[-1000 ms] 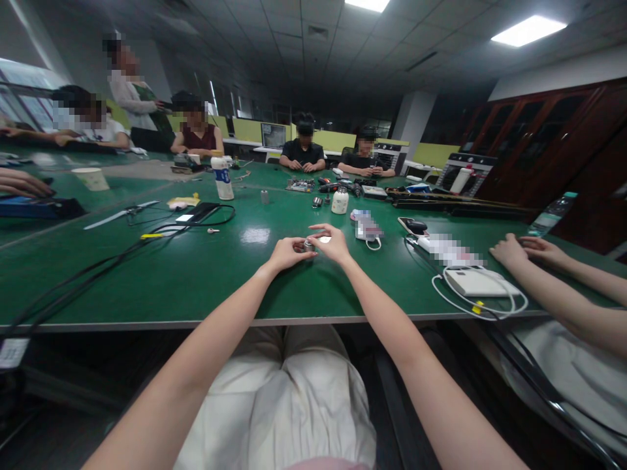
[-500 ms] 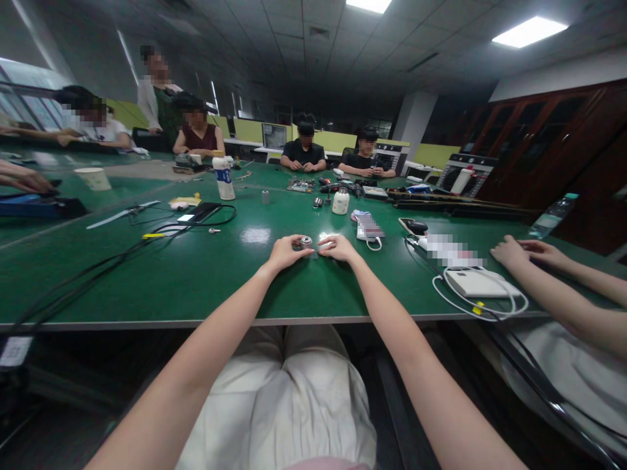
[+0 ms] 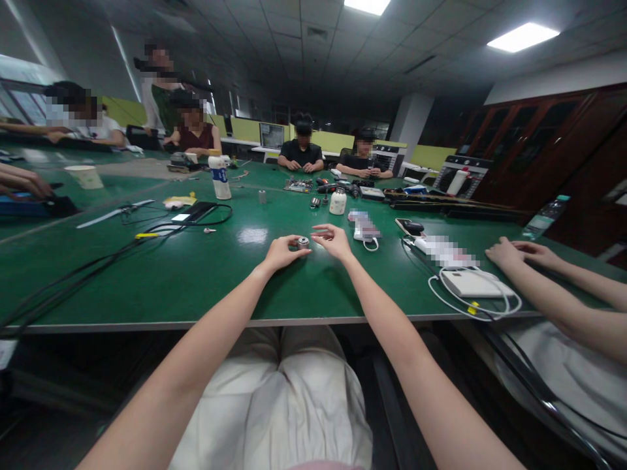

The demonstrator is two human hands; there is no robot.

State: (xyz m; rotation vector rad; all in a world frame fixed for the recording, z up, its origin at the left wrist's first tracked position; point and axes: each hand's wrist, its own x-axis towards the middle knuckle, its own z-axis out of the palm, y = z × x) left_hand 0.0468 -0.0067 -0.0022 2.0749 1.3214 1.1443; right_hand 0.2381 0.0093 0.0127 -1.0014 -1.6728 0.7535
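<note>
While the left hand (image 3: 284, 252) grips a small silver cylinder (image 3: 303, 243), the right hand (image 3: 334, 242) hovers just beside it, loosely spread.

Dim interior lit by two ceiling panels (image 3: 523, 37) and a window (image 3: 24, 101) beyond the far edge of the surface (image 3: 215, 297). Glare whitens its middle; soft shadow underlies your left hand (image 3: 287, 252). Wide-angle distortion stretches the margins.

A paper cup (image 3: 84, 178), a labelled bottle (image 3: 220, 178) and a white jar (image 3: 337, 203) stand upright.
</note>
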